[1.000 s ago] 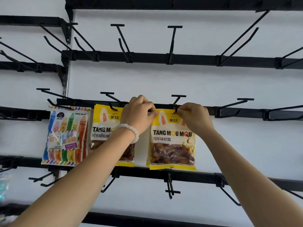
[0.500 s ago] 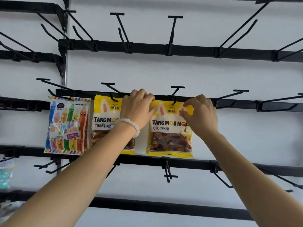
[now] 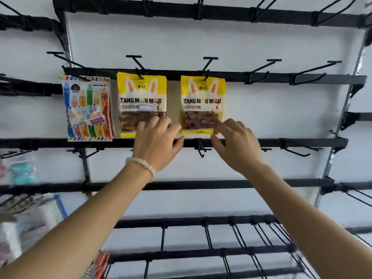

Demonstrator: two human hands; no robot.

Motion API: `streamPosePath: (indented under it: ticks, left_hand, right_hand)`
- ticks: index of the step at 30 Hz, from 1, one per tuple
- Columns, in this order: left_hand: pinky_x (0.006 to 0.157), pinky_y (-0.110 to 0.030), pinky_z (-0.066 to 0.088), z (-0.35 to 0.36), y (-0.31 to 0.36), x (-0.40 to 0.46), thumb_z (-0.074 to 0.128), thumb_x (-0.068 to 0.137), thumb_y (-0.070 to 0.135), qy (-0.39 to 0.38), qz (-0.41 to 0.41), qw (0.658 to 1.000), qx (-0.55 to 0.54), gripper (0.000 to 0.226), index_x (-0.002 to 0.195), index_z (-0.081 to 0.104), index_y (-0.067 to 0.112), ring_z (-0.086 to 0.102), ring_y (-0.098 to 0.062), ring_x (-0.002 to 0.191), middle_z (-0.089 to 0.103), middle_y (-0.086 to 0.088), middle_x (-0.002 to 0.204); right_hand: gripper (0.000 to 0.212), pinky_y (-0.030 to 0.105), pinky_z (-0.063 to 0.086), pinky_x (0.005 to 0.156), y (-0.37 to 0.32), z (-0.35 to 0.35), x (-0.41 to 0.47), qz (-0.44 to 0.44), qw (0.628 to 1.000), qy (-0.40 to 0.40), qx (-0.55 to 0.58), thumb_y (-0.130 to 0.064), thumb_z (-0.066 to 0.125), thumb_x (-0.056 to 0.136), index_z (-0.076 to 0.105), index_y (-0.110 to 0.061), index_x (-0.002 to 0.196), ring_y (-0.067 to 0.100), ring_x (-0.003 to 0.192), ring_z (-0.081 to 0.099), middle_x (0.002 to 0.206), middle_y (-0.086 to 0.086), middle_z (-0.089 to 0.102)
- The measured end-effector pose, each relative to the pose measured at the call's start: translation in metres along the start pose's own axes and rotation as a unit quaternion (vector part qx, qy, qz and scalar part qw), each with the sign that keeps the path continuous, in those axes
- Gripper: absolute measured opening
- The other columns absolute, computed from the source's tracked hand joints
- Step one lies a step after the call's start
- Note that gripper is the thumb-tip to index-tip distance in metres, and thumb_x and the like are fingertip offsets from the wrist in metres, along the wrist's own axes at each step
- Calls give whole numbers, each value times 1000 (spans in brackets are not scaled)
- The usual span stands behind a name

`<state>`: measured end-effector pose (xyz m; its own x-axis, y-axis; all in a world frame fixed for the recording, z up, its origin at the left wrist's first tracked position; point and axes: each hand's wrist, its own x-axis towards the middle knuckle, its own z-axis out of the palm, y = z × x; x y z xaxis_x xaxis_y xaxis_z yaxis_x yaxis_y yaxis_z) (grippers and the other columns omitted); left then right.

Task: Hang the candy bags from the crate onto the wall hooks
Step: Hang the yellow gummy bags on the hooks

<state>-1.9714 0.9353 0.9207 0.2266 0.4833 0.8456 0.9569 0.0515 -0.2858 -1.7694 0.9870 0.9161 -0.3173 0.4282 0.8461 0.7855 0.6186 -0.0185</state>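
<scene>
Two yellow TANG MOU MOU candy bags hang on wall hooks in the middle rail. The right yellow bag [image 3: 202, 101] hangs from a black hook [image 3: 206, 75]; the left yellow bag [image 3: 141, 97] hangs beside it. A colourful pencil-candy bag [image 3: 87, 107] hangs further left. My left hand [image 3: 159, 140], with a white bead bracelet, is below the gap between the yellow bags, fingers spread over the left bag's lower right corner. My right hand [image 3: 237, 143] is at the right bag's lower right corner, fingertips at its bottom edge, fingers apart. The crate is out of view.
Black rails [image 3: 281, 142] with several bare hooks [image 3: 261, 71] run across the white wall above, to the right and below. Blurred packets [image 3: 22, 168] hang at the lower left. A wire hook [image 3: 200, 151] juts out just under the right bag.
Both hands have dropped from the top of the right yellow bag to its bottom edge. The bag now hangs on its hook by itself. The view has tilted downward.
</scene>
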Motion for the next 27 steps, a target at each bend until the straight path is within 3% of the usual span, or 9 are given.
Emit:
streamPosePath:
  ticks: [6,11,18,27]
  left_hand:
    - [58,-34,39,-36,26,-80,39,88,39,-67,-24,997,-16,36,97,64,14,57,-28,79,63,-6,90]
    - [50,-29,37,-69,58,-161,39,87,39,-118,-71,990,-37,38,94,65,13,58,-29,70,63,-7,82]
    - [55,-31,38,-115,112,-274,45,88,39,-257,-114,959,-41,31,98,64,17,58,-26,79,64,-4,91]
    - [62,-35,48,-139,127,-377,47,89,37,-349,-147,923,-68,30,101,64,16,59,-27,84,65,-5,94]
  right_hand:
    - [25,38,43,81,-23,-18,-73,6,997,-74,5,-31,51,91,65,-16,104,27,100,56,108,3,62]
    - [22,37,46,77,-42,-27,-158,0,991,-129,32,-29,53,89,67,-14,99,29,92,59,102,3,64]
    - [27,37,42,85,-65,-50,-280,35,962,-264,65,-32,48,92,63,-17,110,25,106,55,116,2,61]
    - [31,34,43,86,-106,-54,-376,78,924,-371,59,-36,45,93,59,-21,116,23,111,53,121,0,57]
